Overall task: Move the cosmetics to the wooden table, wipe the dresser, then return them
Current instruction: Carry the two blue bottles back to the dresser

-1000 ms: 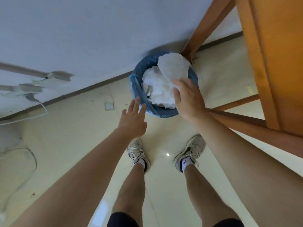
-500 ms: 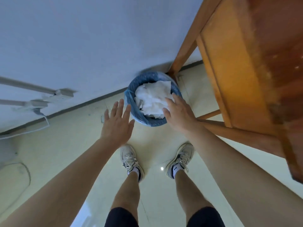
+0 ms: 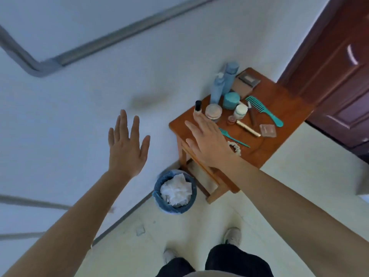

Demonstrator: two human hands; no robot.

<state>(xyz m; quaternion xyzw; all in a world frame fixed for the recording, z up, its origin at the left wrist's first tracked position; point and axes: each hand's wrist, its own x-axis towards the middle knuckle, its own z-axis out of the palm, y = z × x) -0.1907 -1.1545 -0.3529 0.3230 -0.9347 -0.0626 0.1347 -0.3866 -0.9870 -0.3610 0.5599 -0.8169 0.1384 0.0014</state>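
Crowding wooden table [image 3: 285, 100], blue bottles [image 3: 229, 78], teal comb [image 3: 264, 111]

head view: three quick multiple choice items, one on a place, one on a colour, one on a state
1. The waste bin stands: A on the wooden table; B on the floor by a table leg; C in a drawer.
2. The two combs are: A teal; B red; C black.
3. The left hand and right hand are: A both gripping bottles; B both fists; C both open, empty.
Answers: 1 B, it sits on tiles beside the leg. 2 A, both show teal. 3 C, fingers straight, nothing held.
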